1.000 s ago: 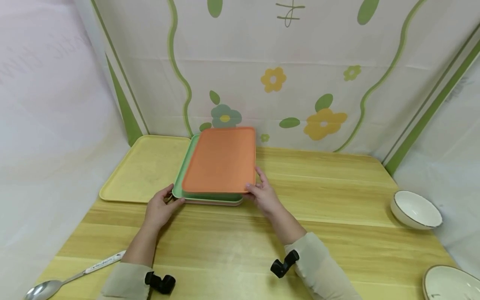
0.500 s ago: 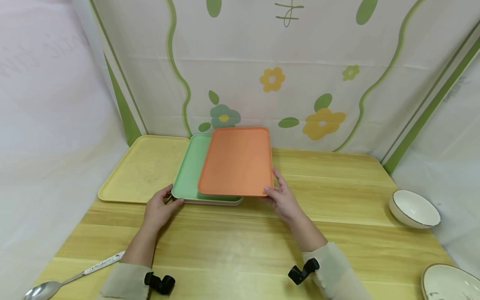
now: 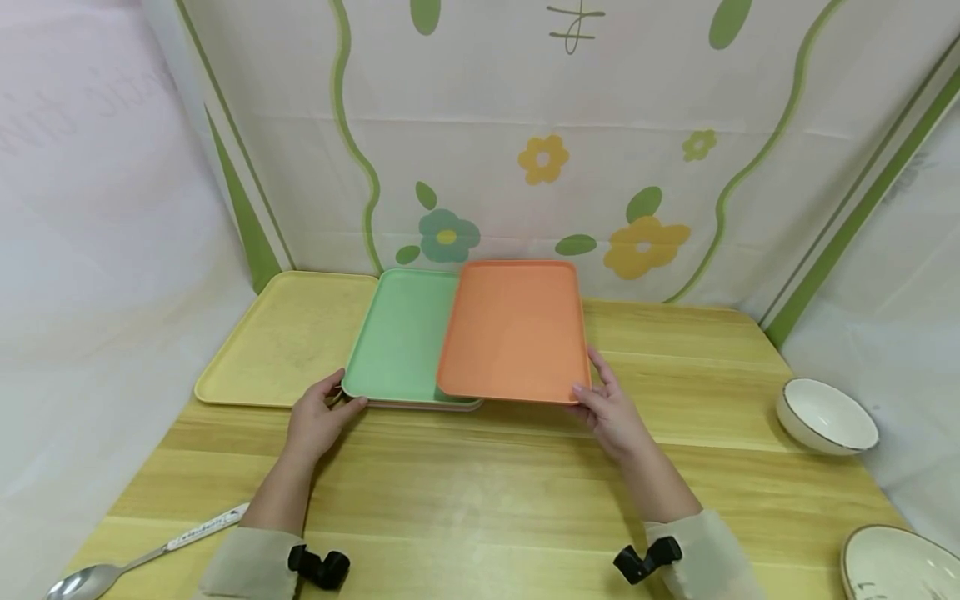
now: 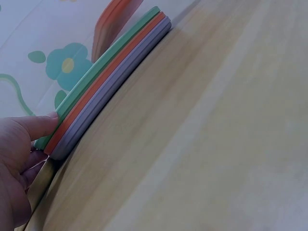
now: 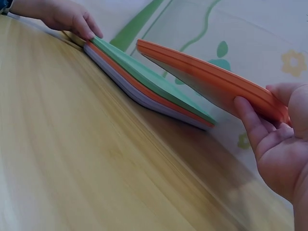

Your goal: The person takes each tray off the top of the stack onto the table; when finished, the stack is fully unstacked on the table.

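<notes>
My right hand (image 3: pixel 617 419) pinches the near right corner of an orange tray (image 3: pixel 517 333), thumb on its rim and fingers beneath. In the right wrist view the tray is tilted and raised off the stack, overlapping its right part in the head view. A green tray (image 3: pixel 408 333) tops that stack, with another orange tray (image 4: pixel 86 108) and a purple tray (image 4: pixel 106 94) under it. My left hand (image 3: pixel 318 421) grips the stack's near left corner, its thumb on the green rim and its other fingers around the side, partly hidden.
A yellow tray (image 3: pixel 288 333) lies left of the stack. A spoon (image 3: pixel 150 550) rests at the front left of the wooden table (image 3: pixel 480 500). A white bowl (image 3: pixel 828 417) and a cream dish (image 3: pixel 900 562) stand on the right. Patterned cloth (image 3: pixel 480 83) hangs behind.
My right hand has carried the orange tray to the right, uncovering more of the green tray. My left hand has stayed at the stack's corner.
</notes>
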A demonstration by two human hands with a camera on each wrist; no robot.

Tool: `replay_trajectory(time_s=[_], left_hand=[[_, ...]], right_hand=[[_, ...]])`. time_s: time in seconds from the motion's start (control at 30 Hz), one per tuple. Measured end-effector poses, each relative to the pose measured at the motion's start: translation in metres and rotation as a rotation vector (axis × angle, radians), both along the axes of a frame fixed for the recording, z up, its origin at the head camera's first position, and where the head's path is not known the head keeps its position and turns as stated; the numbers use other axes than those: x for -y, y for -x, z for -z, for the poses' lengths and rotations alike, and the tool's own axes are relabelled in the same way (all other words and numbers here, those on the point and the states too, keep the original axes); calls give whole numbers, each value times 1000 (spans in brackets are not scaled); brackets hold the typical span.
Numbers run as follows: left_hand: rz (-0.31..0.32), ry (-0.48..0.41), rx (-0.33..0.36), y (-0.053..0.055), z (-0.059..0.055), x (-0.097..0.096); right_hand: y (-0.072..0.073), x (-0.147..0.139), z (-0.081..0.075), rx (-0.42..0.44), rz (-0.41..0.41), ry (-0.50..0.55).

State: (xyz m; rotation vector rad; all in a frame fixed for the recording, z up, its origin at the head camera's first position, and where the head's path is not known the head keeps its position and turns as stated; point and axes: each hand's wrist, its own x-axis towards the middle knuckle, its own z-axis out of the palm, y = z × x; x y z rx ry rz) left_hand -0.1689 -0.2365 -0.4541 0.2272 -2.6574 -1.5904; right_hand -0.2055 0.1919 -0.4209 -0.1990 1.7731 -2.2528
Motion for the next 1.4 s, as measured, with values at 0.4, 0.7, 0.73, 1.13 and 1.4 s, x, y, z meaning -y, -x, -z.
replay_trajectory(time_s=[0.4, 0.7, 0.73, 1.13, 1.4], left_hand=[[-8, 4, 0, -1, 0, 0], [-5, 10, -3, 1, 1, 0], [-4, 11, -3, 1, 2, 1], [-4, 9, 5, 1, 1, 1], [0, -7, 14, 0, 1, 0]], right_hand=[[-8, -46, 2, -65, -30, 88], [-11, -76, 8, -94, -45, 165], [-11, -79, 9, -95, -48, 170], [-6, -97, 21, -108, -108, 103], [2, -101, 29, -120, -151, 28]])
